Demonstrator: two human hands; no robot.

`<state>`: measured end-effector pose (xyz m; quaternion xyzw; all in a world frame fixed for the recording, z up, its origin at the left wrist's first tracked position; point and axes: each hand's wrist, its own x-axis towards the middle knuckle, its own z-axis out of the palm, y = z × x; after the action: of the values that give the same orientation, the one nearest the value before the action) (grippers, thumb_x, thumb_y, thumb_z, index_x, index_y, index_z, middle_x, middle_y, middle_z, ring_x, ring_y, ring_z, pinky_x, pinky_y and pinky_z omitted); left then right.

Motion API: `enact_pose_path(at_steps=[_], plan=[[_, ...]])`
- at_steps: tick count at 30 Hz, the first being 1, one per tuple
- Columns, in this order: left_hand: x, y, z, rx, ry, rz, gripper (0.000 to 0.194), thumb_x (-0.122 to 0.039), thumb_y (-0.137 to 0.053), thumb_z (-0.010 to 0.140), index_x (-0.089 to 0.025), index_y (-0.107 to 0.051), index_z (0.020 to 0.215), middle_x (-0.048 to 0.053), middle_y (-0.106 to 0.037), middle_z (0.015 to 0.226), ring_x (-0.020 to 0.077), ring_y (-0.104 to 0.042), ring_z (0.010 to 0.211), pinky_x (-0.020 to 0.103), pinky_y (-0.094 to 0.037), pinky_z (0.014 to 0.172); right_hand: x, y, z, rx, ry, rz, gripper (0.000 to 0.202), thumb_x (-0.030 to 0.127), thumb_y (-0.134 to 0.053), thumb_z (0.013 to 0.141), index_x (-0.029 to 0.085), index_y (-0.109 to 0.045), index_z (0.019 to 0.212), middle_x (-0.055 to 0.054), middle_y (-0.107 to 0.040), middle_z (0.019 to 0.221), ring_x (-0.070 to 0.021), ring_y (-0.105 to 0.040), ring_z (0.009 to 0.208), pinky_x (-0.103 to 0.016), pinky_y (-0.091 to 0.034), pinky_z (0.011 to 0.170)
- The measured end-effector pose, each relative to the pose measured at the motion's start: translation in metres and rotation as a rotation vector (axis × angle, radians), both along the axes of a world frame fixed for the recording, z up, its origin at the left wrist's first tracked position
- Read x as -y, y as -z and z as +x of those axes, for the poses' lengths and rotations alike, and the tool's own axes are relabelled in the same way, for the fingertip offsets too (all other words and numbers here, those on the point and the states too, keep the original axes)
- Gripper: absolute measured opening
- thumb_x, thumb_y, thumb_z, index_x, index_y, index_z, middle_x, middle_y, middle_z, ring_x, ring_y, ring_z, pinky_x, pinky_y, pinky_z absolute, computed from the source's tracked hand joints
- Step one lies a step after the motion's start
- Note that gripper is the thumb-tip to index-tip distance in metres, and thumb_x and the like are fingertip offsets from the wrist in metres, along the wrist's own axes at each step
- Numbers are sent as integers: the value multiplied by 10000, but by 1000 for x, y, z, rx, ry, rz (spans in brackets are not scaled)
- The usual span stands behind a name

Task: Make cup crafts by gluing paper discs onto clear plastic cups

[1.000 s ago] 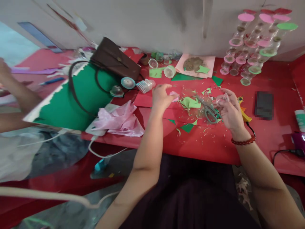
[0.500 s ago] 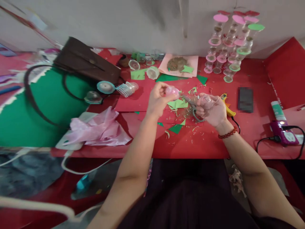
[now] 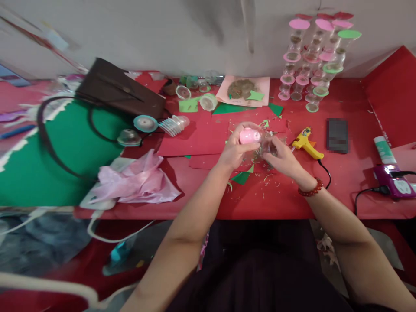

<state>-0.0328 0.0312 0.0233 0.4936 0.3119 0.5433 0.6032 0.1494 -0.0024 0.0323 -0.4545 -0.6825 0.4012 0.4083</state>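
1. Reaching forward from the near edge, both bare forearms are crossing the red paper-covered table (image 3: 341,190), with a red bead bracelet (image 3: 310,187) sitting on the right wrist.
2. The left hand (image 3: 234,152) is closing its fingers around a small round pink paper disc (image 3: 249,136), holding it up just above the table at the middle of the work area.
3. The right hand (image 3: 282,157) is curling around a small clear plastic cup (image 3: 268,145), which is touching or nearly touching the disc; how tightly the fingers are gripping I cannot tell.
4. Green paper scraps (image 3: 241,177) and fine trimmings are lying under and around both hands, partly hidden by them.
5. A crumpled pink plastic bag (image 3: 136,180) is lying to the left near the table edge, beside a large green sheet (image 3: 29,169) crossed by a dark strap.
6. A yellow glue gun (image 3: 305,143) is lying just beside the right hand, and a dark flat phone (image 3: 338,129) is resting further right.
7. A purple device (image 3: 394,184) with a black cord is sitting at the far right edge.
8. A brown leather bag (image 3: 120,89) is resting further back on the left, with a stack of clear cups (image 3: 173,123) on its side near it.
9. A pink sheet bearing brown shreds (image 3: 243,89) is lying near the wall.
10. Strings of clear cups capped with pink and green discs (image 3: 312,56) are standing against the wall at the far right.
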Motion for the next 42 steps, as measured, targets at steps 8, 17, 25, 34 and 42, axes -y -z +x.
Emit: enact_pose_path(at_steps=[8, 17, 25, 34, 42], plan=[[-5, 5, -1, 44, 33, 13, 543, -143, -898, 608, -262, -641, 1070, 6, -713, 1238, 167, -721, 985, 307, -589, 872, -2, 22, -2, 273, -38, 173, 374, 265, -805, 828, 203, -675, 1173, -150, -713, 1213, -318, -666, 1158, -489, -539, 1016], [-3, 10, 2, -57, 54, 141, 501, -339, -972, 682, -277, -663, 1070, 11, -706, 1241, 190, -706, 1103, 315, -574, 949, -3, 7, 3, -25, 241, 301, 228, 275, -677, 983, 284, -772, 1190, -66, -792, 1152, -230, -734, 1064, -431, -596, 962], [-3, 11, 4, -269, 19, 394, 495, -519, -895, 793, -278, -655, 1153, 46, -706, 1198, 224, -682, 1170, 392, -538, 1059, 2, 3, -2, -121, 299, 336, 97, 207, -761, 910, 287, -811, 927, -5, -809, 957, -193, -738, 911, -393, -605, 906], [-2, 3, 1, -508, -100, 703, 457, -599, -793, 869, -272, -637, 1148, 59, -685, 1177, 233, -659, 1149, 438, -518, 1064, 0, -1, 2, -248, 196, 242, 73, 214, -741, 883, 243, -714, 821, 0, -737, 878, -170, -687, 866, -366, -585, 878], [6, -6, 10, -501, -139, 507, 456, -585, -866, 791, -270, -678, 1061, 52, -701, 1108, 261, -638, 1097, 422, -487, 1045, -1, -2, 3, -99, 234, 209, 97, 176, -649, 862, 247, -624, 801, -14, -698, 875, -183, -641, 858, -375, -557, 855]])
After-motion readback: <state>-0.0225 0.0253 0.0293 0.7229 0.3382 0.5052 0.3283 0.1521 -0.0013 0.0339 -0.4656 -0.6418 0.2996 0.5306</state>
